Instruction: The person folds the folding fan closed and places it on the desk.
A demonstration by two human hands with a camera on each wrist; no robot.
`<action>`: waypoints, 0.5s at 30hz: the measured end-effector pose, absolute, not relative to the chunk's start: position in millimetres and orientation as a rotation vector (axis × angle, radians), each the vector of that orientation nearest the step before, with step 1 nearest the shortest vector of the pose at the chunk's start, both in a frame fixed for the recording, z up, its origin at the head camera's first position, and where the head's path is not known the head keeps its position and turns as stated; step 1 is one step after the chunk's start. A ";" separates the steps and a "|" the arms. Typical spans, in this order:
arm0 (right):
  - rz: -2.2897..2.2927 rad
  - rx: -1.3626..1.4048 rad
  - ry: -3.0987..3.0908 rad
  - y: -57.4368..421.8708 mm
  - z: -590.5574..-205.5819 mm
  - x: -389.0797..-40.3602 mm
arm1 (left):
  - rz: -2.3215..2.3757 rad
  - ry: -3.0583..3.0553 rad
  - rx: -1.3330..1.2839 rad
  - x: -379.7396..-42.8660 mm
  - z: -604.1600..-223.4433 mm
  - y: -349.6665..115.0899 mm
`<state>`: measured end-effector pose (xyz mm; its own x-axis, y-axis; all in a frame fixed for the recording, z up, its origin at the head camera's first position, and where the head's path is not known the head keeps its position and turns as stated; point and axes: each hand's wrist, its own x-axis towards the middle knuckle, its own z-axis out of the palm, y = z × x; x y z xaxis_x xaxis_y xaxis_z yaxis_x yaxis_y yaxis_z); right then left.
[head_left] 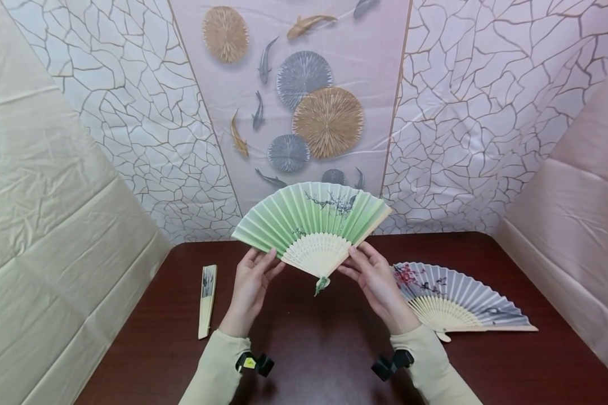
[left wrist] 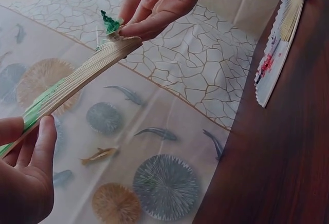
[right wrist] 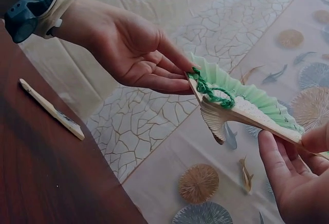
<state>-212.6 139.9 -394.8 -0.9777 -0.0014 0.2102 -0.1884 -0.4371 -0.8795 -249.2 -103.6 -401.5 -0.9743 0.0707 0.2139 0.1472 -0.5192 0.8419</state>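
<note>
While the green fan is held spread above the table, its sides pinched by the left hand and right hand, the grey fan is already laid open; only the folded fan is left unspread.

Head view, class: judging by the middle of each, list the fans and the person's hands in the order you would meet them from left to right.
Folded fan → left hand → open green fan → right hand → open grey fan.
</note>
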 end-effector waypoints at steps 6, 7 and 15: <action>2.545 0.255 -1.638 140.1 -400.8 -212.0 | -2.692 -1.553 -0.362 -249.7 -406.2 -105.6; 2.540 0.253 -1.653 140.2 -402.0 -211.7 | -2.689 -1.572 -0.365 -249.7 -407.0 -106.1; 2.528 0.261 -1.709 140.7 -407.3 -211.0 | -2.684 -1.643 -0.393 -250.3 -409.6 -108.3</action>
